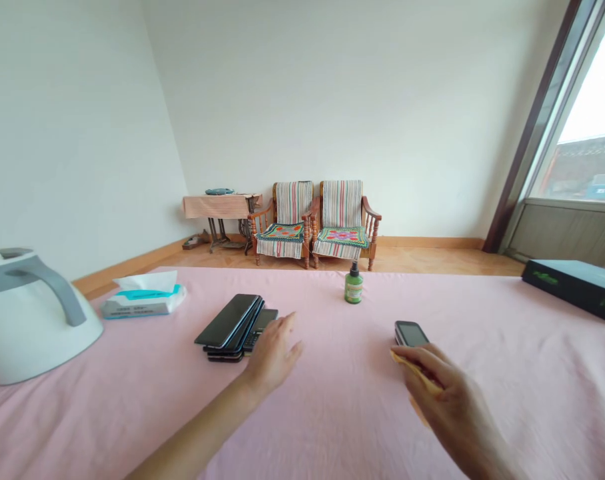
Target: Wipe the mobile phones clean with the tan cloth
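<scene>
My left hand (276, 353) is open, its fingers stretched forward over the table. Just beside it lies a dark keypad phone (255, 332), partly covered by the hand; whether they touch I cannot tell. Against that phone, on its left, several flat dark smartphones (231, 323) are stacked unevenly. In my right hand (445, 387) a folded yellow cloth (416, 371) is pinched between thumb and fingers. Right at those fingers is a small phone with a grey screen (411, 333), its lower part hidden by the hand.
A pink cloth (322, 400) covers the table. At the left stand a white kettle (27, 327) and a tissue pack (142, 301). A green spray bottle (353, 285) stands near the far edge, and a black box (572, 287) lies at the right. Two wooden chairs (342, 207) are beyond.
</scene>
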`<state>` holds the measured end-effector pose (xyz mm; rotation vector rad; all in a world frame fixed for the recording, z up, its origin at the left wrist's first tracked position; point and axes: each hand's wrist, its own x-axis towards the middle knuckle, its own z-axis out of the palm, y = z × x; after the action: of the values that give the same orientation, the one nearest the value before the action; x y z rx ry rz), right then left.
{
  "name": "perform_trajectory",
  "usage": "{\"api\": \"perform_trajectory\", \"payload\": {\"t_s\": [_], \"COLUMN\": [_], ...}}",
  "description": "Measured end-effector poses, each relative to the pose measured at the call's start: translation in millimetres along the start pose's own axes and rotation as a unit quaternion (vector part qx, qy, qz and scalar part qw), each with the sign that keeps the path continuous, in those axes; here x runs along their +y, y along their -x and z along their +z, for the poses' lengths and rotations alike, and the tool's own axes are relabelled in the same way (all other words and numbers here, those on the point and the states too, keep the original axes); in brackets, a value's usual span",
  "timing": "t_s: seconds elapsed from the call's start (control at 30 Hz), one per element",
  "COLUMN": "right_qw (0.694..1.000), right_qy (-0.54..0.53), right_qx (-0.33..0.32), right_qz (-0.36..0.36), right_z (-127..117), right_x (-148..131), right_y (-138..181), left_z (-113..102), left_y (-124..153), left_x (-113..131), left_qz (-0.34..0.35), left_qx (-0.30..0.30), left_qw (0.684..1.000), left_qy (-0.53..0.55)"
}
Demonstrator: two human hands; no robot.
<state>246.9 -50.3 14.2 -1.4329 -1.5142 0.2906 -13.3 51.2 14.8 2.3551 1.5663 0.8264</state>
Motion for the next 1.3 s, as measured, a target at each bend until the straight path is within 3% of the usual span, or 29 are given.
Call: {"api": "perform_trajectory", "payload": {"t_s": [0.17, 0.37, 0.53, 0.97, 1.3], "right_qw": [0.997, 0.996, 0.995, 0.995, 0.996], "right_qy": [-0.002, -0.009, -0.008, -0.005, -0.006], "right_qx": [-0.063, -0.079, -0.096, -0.094, -0.075], "right_qz": [-0.046, -0.042, -0.038, -0.042, -0.041], "right_z": [39, 64, 65, 56, 53], "right_x": [-18, 2, 14, 13, 8], "right_y": [-9, -1, 4, 2, 1], "left_z": [-22, -13, -8, -8, 19], "left_y": [-11, -11, -13, -12, 17], "left_x": [-34, -31, -28, -31, 19], "left_qz": [-0.053, -0.078, -0.082, -0.084, -0.011], "left_qx": [0.024, 0.012, 0.004, -0.023, -0.072], "left_qw": [0.982, 0.956, 0.947, 0.966, 0.995], "left_qy": [-0.179, -0.281, -0.31, -0.245, -0.074]}}
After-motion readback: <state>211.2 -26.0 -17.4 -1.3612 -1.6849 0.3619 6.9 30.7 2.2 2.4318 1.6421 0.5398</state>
